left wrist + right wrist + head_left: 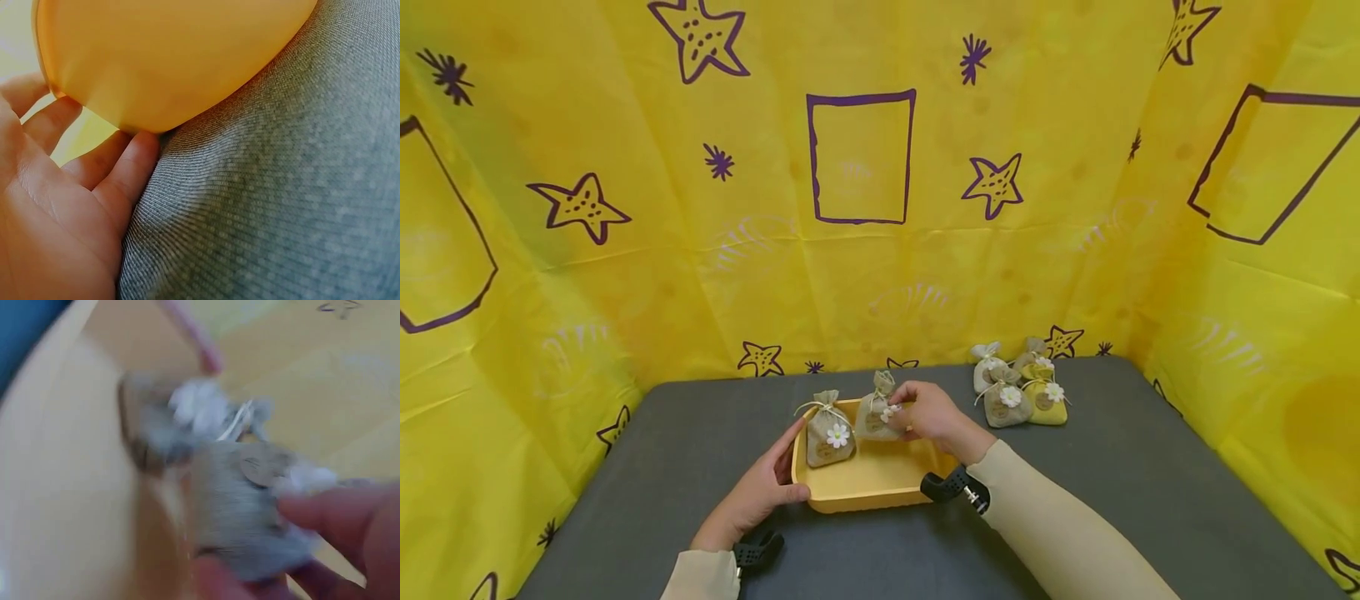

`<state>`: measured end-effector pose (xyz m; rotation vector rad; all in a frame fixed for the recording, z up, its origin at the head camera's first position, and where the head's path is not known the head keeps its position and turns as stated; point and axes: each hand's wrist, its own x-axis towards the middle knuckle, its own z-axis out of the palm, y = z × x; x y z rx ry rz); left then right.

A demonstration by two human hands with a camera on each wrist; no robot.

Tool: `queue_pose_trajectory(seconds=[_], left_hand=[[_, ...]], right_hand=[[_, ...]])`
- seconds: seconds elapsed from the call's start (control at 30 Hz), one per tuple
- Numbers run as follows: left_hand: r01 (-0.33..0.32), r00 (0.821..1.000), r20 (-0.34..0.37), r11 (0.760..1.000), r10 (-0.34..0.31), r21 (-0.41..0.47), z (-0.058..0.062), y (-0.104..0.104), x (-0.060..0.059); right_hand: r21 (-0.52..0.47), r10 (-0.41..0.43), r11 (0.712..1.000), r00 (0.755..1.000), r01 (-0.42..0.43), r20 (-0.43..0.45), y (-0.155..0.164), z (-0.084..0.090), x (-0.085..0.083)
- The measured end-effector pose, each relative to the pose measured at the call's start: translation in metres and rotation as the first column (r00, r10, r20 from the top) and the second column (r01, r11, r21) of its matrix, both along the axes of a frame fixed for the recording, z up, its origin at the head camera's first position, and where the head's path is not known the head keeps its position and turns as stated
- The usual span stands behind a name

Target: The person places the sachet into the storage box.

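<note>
Yellow sheeting printed with purple stars and rectangles encloses a grey fabric worktop on three sides. We see the scene from above the near edge.

Nearest to us, two cream sleeves enter from below, each wrist carrying a black camera mount. Our left hand grips the near left corner of a shallow yellow tray: the thumb lies along the near wall and the fingers curl round the left wall. In the left wrist view the fingers press against the underside of the tray where it meets the worktop.

Inside the tray, against its left wall, a first sachet stands upright: grey-beige cloth, tied neck, white daisy on the front.

Just right of it, over the far part of the tray, our right hand pinches a second sachet of the same kind between thumb and fingertips. We cannot tell whether its base touches the tray floor. The right wrist view is blurred; it shows the fingertips closed on grey cloth.

Farther off, right of the tray and near the back sheeting, a cluster of sachets stands on the worktop, well apart from the tray. One at the near right is yellow; the others are beige or white.
</note>
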<state>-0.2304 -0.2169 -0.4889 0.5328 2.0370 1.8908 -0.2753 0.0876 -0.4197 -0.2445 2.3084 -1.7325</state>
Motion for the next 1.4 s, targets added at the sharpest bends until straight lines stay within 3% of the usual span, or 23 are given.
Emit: queue_pose_trajectory(seconds=[0.13,0.2,0.3,0.6,0.97,1.07,1.17,1.3,1.4], left_hand=[[-0.004,1.0,-0.004,1.0,0.004,-0.007,0.0,0.0,0.0],[-0.003,1.0,-0.003,1.0,0.003,-0.003,-0.001,0.0,-0.001],[-0.002,1.0,0.003,1.0,0.002,0.001,-0.001,0.001,-0.001],[0.005,1.0,0.024,1.0,-0.006,0.006,-0.001,0.001,-0.002],[-0.007,1.0,-0.007,1.0,0.007,-0.018,-0.001,0.004,-0.005],[-0.007,1.0,0.01,1.0,0.007,-0.019,-0.002,0.005,-0.004],[-0.005,1.0,0.019,1.0,0.005,-0.011,-0.003,0.004,-0.003],[-0.004,1.0,0.014,1.0,0.004,-0.007,-0.001,0.003,-0.001],[-0.012,1.0,0.017,1.0,0.012,-0.018,0.0,0.001,-0.001]], right_hand=[[0.149,0.079,0.986,0.997,-0.075,-0.023,-0.002,0.003,0.006],[0.179,0.093,0.98,0.995,-0.088,-0.021,-0.002,0.004,0.009],[0.166,0.085,0.983,0.996,-0.081,-0.022,-0.001,0.003,0.01],[0.062,0.107,0.992,0.99,-0.112,0.089,-0.001,-0.009,0.006],[-0.014,0.12,0.993,0.987,-0.12,0.106,0.004,-0.013,0.006],[-0.008,0.097,0.995,0.995,-0.096,0.039,0.011,-0.009,0.017],[-0.027,0.012,1.0,0.996,-0.014,-0.085,0.021,-0.004,0.035],[-0.136,-0.132,0.985,0.968,0.105,-0.214,0.04,0.001,0.061],[-0.22,-0.186,0.966,0.951,0.133,-0.245,0.06,0.001,0.074]])
